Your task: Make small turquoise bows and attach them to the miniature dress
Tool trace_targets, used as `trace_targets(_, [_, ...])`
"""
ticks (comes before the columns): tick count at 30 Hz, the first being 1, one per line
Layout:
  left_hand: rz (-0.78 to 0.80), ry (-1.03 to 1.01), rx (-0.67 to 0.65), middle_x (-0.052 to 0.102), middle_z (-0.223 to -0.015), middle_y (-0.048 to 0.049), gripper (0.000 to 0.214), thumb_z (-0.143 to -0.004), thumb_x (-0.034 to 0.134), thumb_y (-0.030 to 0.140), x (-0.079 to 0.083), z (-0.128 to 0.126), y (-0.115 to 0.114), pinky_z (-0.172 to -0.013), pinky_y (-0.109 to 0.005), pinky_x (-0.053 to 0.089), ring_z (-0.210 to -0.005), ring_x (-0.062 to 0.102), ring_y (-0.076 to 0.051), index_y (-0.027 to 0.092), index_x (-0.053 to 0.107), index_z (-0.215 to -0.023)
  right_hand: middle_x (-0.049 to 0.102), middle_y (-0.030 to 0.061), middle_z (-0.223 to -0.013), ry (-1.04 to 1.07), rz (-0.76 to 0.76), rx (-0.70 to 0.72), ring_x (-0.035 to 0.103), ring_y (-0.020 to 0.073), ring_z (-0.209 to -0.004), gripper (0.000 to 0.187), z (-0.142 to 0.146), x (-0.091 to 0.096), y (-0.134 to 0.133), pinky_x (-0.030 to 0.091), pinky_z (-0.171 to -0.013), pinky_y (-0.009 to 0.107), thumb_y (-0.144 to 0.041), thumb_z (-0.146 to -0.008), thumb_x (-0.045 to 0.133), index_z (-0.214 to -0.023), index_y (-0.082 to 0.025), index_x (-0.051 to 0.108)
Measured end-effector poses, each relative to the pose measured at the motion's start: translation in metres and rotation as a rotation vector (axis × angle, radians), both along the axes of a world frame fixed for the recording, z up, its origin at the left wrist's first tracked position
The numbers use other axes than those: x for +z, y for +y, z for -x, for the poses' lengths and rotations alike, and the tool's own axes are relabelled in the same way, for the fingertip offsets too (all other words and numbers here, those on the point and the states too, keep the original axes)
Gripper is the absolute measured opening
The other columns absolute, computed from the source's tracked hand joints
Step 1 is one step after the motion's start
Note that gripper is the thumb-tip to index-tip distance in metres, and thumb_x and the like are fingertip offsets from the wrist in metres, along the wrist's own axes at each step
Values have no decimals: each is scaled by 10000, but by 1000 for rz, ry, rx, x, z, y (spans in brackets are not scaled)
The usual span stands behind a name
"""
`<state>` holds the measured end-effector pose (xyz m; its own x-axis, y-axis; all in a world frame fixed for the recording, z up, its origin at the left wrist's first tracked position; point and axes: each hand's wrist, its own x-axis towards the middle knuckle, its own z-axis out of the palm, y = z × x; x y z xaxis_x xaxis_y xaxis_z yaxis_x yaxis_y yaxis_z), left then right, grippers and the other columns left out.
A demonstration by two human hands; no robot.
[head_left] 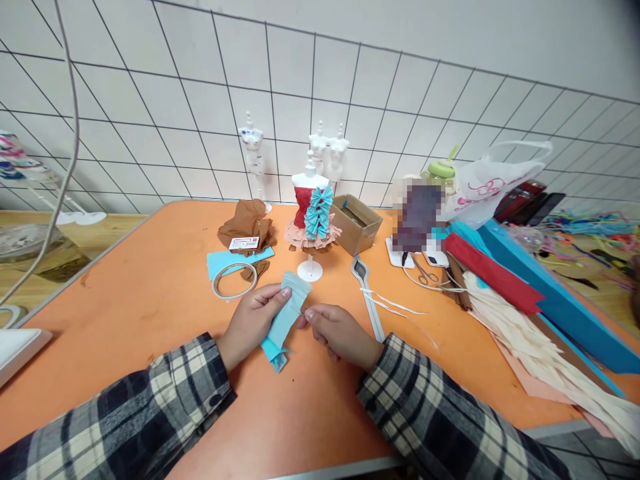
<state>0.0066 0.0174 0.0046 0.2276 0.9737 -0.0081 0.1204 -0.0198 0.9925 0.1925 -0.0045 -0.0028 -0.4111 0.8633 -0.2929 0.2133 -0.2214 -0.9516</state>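
Head view, only 1 camera. Left hand (253,320) had the pale blue strip (289,310) clamped near its top, thumb on the face, other fingers behind; likely so the long edge stayed flat and exposed to the other side. Strip sat tilted in front of the wearer, over the table (165,287), brighter crumpled end down; couldn't tell if that end touched.

Right hand (343,333): thumb and index fingers pinched together at the strip's right edge, on a thin item (302,313) too fine to identify. Fingertip grip looked chosen for precision over force.

Dress form (310,181) stood upright just beyond the strip, blue ruffles (318,213) facing the wearer, probably for easy reference. Tape roll (215,283) lay flat, partly over a blue sheet (215,265), left of the hands. Scissors (426,275) lay right, beyond the right hand. Long crepe sheets (560,313) were piled at the right edge, presumably to spare the middle for handwork.
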Motion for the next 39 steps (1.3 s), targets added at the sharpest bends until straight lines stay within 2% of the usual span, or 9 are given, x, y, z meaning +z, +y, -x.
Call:
trace_targets(6, [-16,9,-42,662,-600,2,377,-860,591,506,-1,0,0,-475,-211,415,-511,551,-129,166,684,-726,380,-59,-587,-1,2,-9,324,57,-393,367,1,1,0,328,-294,165,-489,-937,452,-920,-165,622])
trace_targets(11, [21,-8,-13,688,-623,-5,376,-858,589,522,0,-1,0,-468,-220,443,-508,577,-141,174,686,-753,372,-67,-562,42,-13,-6,310,53,-382,310,1,3,-1,313,-305,155,-409,-958,423,-894,-167,605])
trace_targets(16, [46,-5,-85,709,-666,-27,391,-842,609,528,1,-1,-1,-507,-225,465,-555,600,-150,158,711,-769,401,-71,-566,11,-19,-16,324,46,-346,310,-1,2,0,301,-297,164,-416,-961,420,-891,-171,596])
trace_targets(22, [123,-87,-146,707,-663,-46,401,-860,593,516,6,1,1,-491,-225,470,-557,618,-159,133,701,-806,305,-94,-533,67,19,21,230,38,-373,287,-2,9,-1,252,-314,140,-405,-952,451,-868,-165,583])
trace_targets(24, [116,-123,-170,704,-686,-43,385,-874,584,499,5,2,3,-493,-216,473,-571,623,-154,129,692,-893,291,-95,-540,81,39,25,218,43,-374,303,-3,11,-2,255,-301,144,-426,-955,434,-867,-172,574])
trace_targets(26, [88,-180,-208,709,-751,-38,392,-844,646,460,2,3,5,-522,-213,491,-628,642,-158,139,651,-1069,290,-93,-547,85,49,11,219,46,-370,306,-3,12,-2,264,-291,147,-429,-960,417,-865,-178,564])
trace_targets(29, [76,-207,-265,706,-804,-34,590,-764,758,360,-3,5,8,-557,-217,509,-682,646,-163,145,531,-1264,286,-93,-550,88,53,-10,216,44,-360,307,-3,13,-2,255,-282,146,-428,-962,404,-860,-181,555])
trace_targets(33, [55,-171,-250,681,-827,-29,625,-746,777,299,-7,6,10,-575,-204,496,-695,614,-140,126,508,-1282,289,-95,-555,94,82,-15,220,40,-342,328,-4,10,-1,275,-279,155,-466,-951,399,-871,-186,550])
trace_targets(39, [46,-154,-249,669,-870,-38,625,-737,778,315,-7,4,9,-614,-224,500,-728,598,-144,109,519,-1267,326,-92,-572,95,52,9,258,37,-326,363,-2,4,-1,338,-287,177,-518,-933,401,-875,-187,539])
